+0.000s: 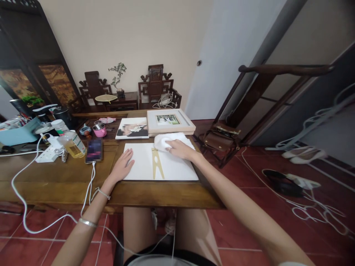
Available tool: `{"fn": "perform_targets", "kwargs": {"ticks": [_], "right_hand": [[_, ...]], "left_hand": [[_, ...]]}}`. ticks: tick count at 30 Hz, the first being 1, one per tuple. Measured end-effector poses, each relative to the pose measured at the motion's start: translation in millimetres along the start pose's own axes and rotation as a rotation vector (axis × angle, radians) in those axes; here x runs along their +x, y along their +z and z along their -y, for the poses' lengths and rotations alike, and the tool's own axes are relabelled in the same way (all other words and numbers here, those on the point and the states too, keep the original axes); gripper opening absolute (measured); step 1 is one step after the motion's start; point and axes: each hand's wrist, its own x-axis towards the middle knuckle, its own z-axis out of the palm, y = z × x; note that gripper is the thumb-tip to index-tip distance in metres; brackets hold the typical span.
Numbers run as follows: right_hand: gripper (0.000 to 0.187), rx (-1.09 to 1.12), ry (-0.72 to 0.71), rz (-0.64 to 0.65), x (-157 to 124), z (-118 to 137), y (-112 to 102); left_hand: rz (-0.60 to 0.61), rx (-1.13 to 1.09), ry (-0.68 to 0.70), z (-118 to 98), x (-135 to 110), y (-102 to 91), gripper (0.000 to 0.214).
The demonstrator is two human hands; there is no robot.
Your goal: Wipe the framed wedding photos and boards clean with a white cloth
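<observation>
Head view showed the board (177, 170) lying close to the near edge of the table (69, 173). I judged that a hard push with the cloth (163, 141) could slide the board, or knock the loose gold stand (156, 162) lying on it, toward the floor. The left hand (122, 165) lay flat, fingers spread, on the board's left edge. The right hand (181, 149) was curled over the bunched cloth at the board's far edge, just right of the stand's tip and before the frame (169, 121).
</observation>
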Motion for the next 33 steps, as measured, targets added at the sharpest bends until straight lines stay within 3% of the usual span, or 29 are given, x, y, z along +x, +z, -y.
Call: {"fn": "perform_targets", "kwargs": {"ticks": [2, 5, 13, 16, 20, 24, 28, 30, 33], "right_hand": [[0.025, -0.003, 0.01, -0.008, 7, 1, 0], [0.024, -0.013, 0.009, 0.006, -7, 7, 2], [0.022, 0.083, -0.16, 0.086, -124, 46, -9], [0.021, 0.115, -0.19, 0.128, -146, 53, -13], [0.019, 0.121, -0.126, 0.121, -122, 43, -11], [0.019, 0.122, -0.031, 0.058, -60, 35, -5], [0.023, 0.121, -0.006, -0.015, -9, 44, 0], [0.026, 0.123, -0.006, -0.021, -2, 52, 4], [0.032, 0.112, -0.063, -0.007, -18, 67, 10]], "left_hand": [[0.005, 0.003, -0.003, -1, 0, -1.0, 0.056], [-0.003, 0.0, -0.009, -2, 0, -1.4, 0.055], [-0.009, -0.005, -0.011, -1, 0, 2.0, 0.054], [-0.011, 0.0, -0.01, -2, -1, 1.8, 0.054], [-0.001, 0.018, -0.018, -4, -1, 1.0, 0.055], [0.003, 0.022, -0.02, -4, -2, 0.6, 0.056], [0.007, 0.022, -0.013, -1, -1, 0.5, 0.055], [0.01, 0.023, -0.016, -1, -1, 0.5, 0.056], [0.013, 0.016, -0.022, -1, -1, 0.9, 0.057]]}}
